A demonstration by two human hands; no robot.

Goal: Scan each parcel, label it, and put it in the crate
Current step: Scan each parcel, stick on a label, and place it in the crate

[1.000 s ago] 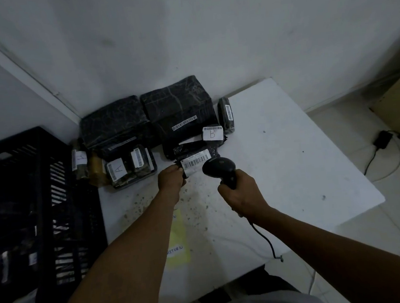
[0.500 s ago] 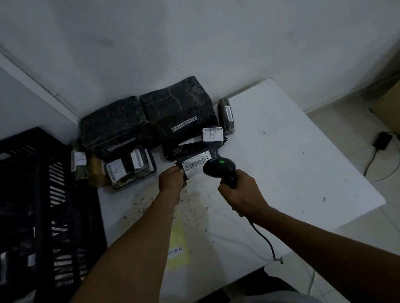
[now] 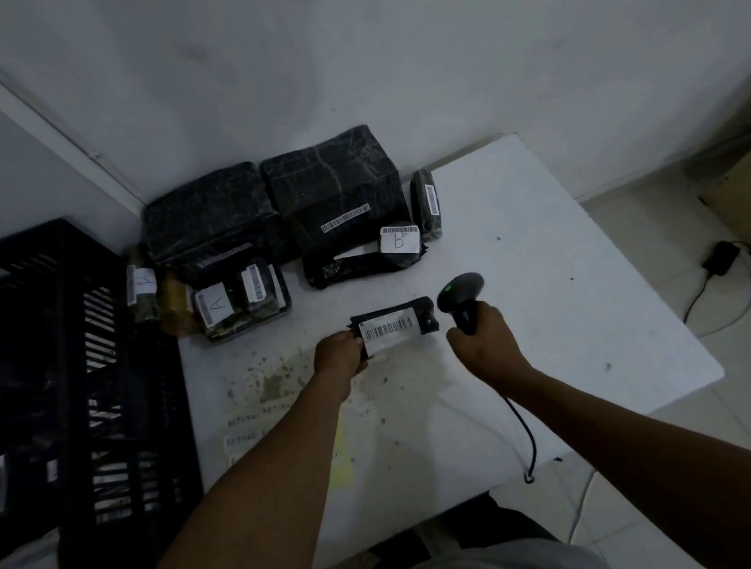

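Small parcel held beside the scanner, above the table (image 3: 548,266).

Left hand (image 3: 337,358) grips the parcel (image 3: 394,326) by its left end; right hand (image 3: 481,340) is wrapped round the scanner (image 3: 460,296) handle, its head just right of the parcel.

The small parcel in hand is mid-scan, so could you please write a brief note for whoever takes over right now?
Left hand: grips the small black parcel by its left end, barcode label up, above the table.
Right hand: holds the scanner, green light showing, beside the parcel's right end.
Crate: left of the table, some items inside.
Done: this parcel appears scanned.
Left: label it, crate it, then work through the other parcels at the table's far edge; two carry handwritten A and B labels.
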